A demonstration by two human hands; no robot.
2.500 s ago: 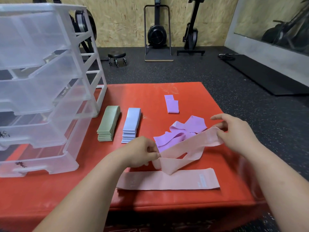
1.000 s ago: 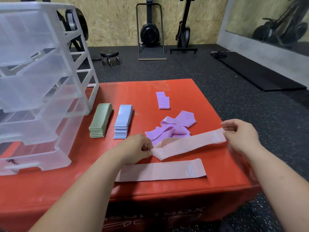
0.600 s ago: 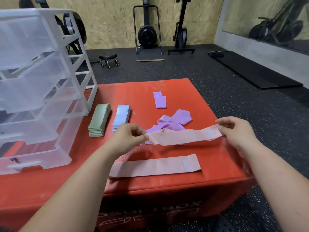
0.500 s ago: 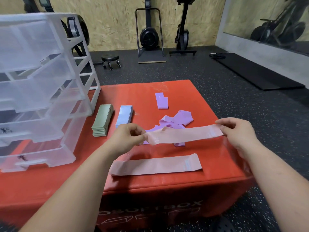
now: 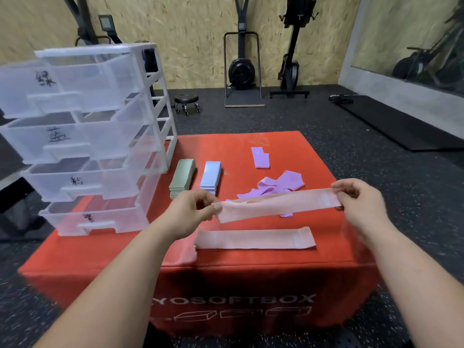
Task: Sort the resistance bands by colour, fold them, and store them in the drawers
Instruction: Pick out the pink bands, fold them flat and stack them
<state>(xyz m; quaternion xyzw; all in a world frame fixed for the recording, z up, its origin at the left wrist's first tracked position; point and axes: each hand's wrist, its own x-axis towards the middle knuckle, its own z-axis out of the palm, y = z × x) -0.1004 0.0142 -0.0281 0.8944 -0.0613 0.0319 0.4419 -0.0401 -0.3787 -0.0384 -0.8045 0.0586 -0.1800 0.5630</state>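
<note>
So the pink band (image 5: 276,205) is lifted clear of the box now, where a second back one end was still resting on the top, and it is pulled out flat between the two hands. Its long axis runs left to right, tilted up a bit toward the right. The left hand (image 5: 190,212) is pinched onto the left end and the right hand (image 5: 359,199) onto the right end, so neither is really nearer; each is closed on its own end. Directly below and a bit closer, a second pink band (image 5: 253,238) is laid flat on the red soft box (image 5: 251,280), same axis, so a straight lowering looks like what is needed to stack them. Behind are the loose purple bands (image 5: 278,187), a folded purple one (image 5: 261,158), the blue stack (image 5: 212,177) and green stack (image 5: 182,178). The clear drawer unit (image 5: 85,136) is parked at the left, drawers pulled out. Gym floor and machines fill the rest.
</note>
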